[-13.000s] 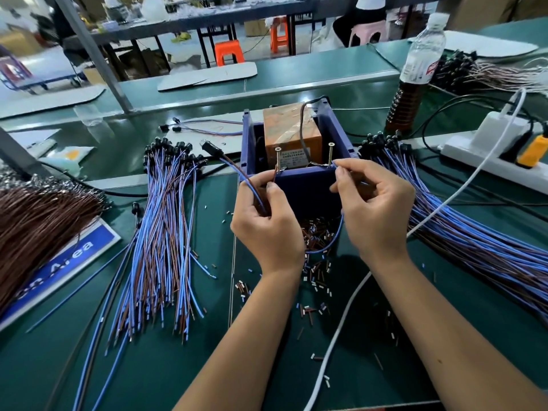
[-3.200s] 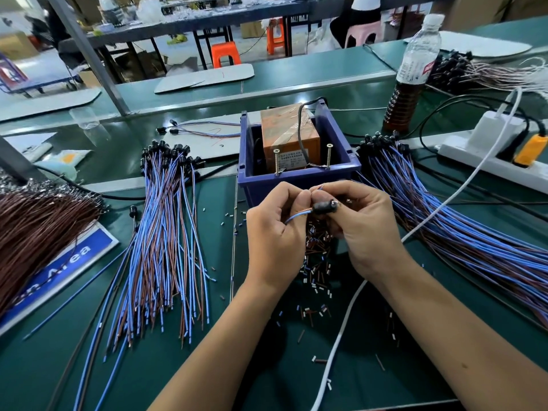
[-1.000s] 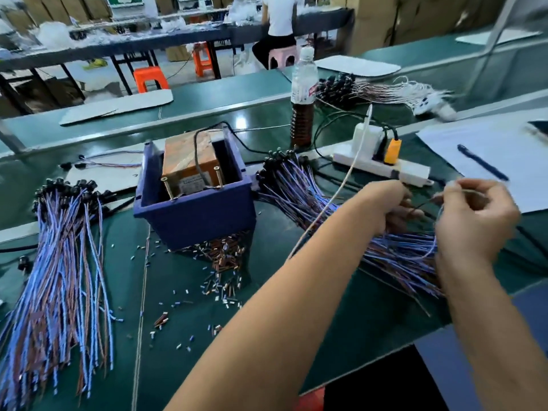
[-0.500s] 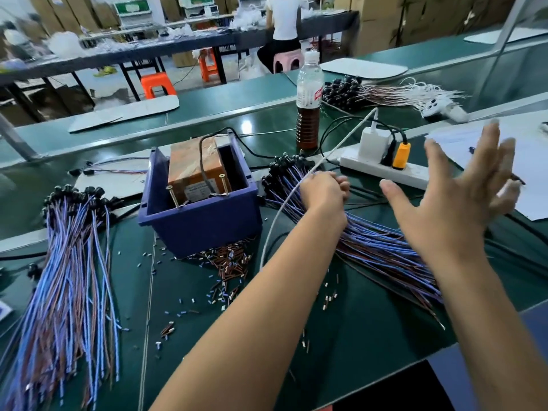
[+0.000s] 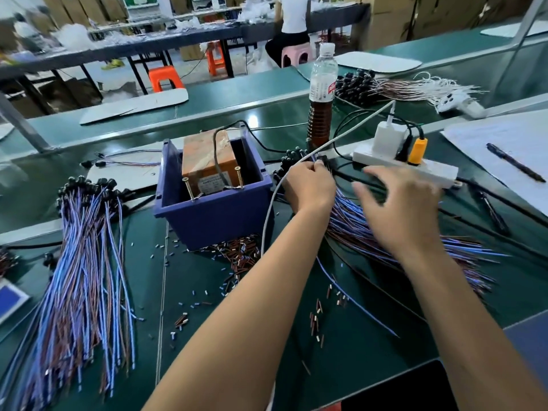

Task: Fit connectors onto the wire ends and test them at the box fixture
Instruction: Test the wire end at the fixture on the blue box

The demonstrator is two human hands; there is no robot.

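Blue and brown wires (image 5: 364, 229) fan out in a heap on the green bench right of the blue box fixture (image 5: 212, 213), their black connectors (image 5: 292, 160) bunched at the far end. The left hand (image 5: 310, 185) curls its fingers on that connector end, apparently pinching one wire there, while the blurred right hand (image 5: 400, 209) hovers above the heap with fingers relaxed and spread, holding nothing. Another wire bundle (image 5: 86, 262) lies left of the box.

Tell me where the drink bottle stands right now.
In the head view the drink bottle stands upright behind the right-hand wire bundle, between the blue box fixture and the white power strip.
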